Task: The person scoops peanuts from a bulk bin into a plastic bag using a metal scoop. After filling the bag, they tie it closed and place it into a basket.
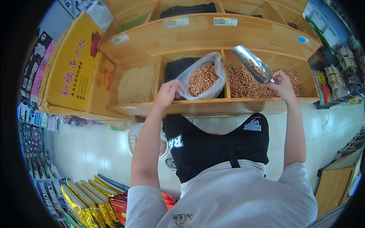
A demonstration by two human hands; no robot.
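My left hand (168, 91) grips the rim of a clear plastic bag (219, 67) that stands open with a heap of peanuts (202, 79) inside. The bag rests over the bin of black beans (177, 67). On the right, my right hand (282, 85) holds the handle end of a metal scoop (252, 63). Some peanuts lie in the scoop, which is tilted, its mouth pointing up and left. Beneath the scoop is a wooden bin of loose peanuts (245, 88).
A bin of pale beans (138, 85) is left of the black beans. Behind rises an upper row of wooden bins (199, 37). A yellow carton (77, 65) adjoins the left side. A white basket (131, 139) stands on the floor; packaged goods (339, 82) hang at right.
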